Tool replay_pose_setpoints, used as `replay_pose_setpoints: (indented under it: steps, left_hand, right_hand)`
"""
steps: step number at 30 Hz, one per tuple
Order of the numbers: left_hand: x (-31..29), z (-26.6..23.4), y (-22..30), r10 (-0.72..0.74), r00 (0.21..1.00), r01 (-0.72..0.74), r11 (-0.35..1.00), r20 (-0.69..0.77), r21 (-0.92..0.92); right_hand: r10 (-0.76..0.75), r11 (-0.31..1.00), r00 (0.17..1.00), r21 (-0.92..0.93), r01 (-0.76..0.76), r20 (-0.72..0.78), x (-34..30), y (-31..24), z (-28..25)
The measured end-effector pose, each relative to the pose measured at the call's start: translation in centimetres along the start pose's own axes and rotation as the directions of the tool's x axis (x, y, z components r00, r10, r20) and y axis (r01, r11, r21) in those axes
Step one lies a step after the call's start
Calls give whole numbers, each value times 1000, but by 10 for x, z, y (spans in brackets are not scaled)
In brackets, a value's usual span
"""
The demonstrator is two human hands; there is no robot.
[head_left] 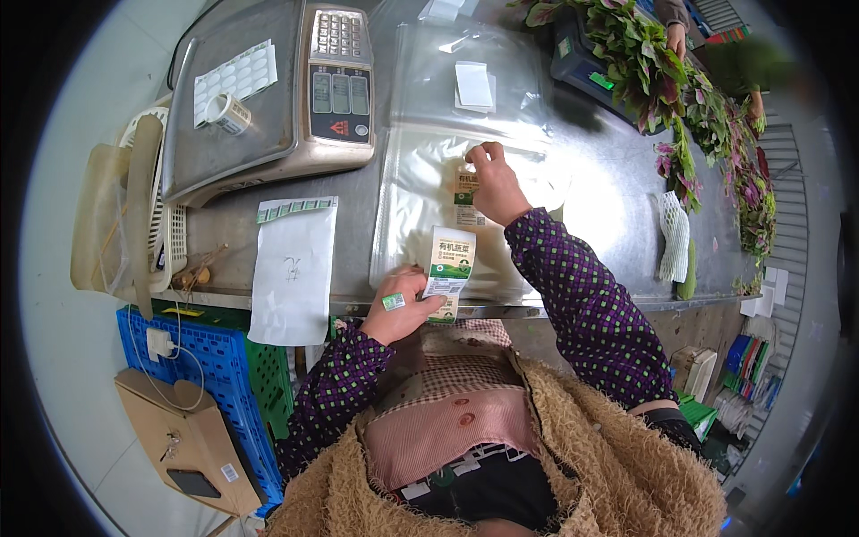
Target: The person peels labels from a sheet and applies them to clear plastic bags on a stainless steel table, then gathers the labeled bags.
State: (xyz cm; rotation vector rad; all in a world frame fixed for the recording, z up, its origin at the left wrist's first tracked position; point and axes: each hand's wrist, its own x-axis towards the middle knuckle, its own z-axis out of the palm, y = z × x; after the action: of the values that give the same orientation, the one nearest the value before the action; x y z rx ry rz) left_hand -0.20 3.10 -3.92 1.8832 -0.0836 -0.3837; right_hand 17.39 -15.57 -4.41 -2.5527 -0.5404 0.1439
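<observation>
My left hand (400,304) grips a strip of printed labels (452,255), cream and green, near the table's front edge. A small green-and-white sticker (394,302) clings to the back of that hand. Farther off, my right hand (497,186) pinches the upper edge of a single label (465,192) of the same design. That label lies over a stack of transparent plastic bags (407,179); whether it is fully stuck down I cannot tell. White paper pieces (474,85) rest on the bags' far part.
A weighing scale (335,98) with a sticker sheet and roll on its pan stands left. White paper (293,268) overhangs the front edge. Leafy red-green vegetables (640,67) and a foam-net sleeve (673,237) lie right, near another person's hand (676,40). Blue crates (192,349) stand below.
</observation>
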Motion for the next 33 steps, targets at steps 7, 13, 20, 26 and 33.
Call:
replay_pose_setpoints:
  steps: [7, 13, 20, 26, 33]
  left_hand:
    - [0, 0, -2, -30, 1000, 30, 999, -10, 27]
    - [1, 2, -3, -36, 999, 36, 998, 0, 43]
    - [0, 3, -14, 65, 998, -67, 995, -24, -74]
    - [4, 1, 5, 1, 1000, 1, 997, 24, -73]
    - [-24, 12, 30, 291, 937, -283, 957, 191, -68]
  right_hand:
    - [162, 979, 985, -137, -151, 66, 6, 9, -9]
    - [119, 985, 991, -136, -110, 61, -6, 51, -50]
    - [-485, 423, 869, 896, 133, 100, -79, -140, -145]
    - [123, 991, 961, 13, -130, 247, -109, 3, -66]
    - [-89, 993, 992, 79, 82, 86, -111, 36, -22]
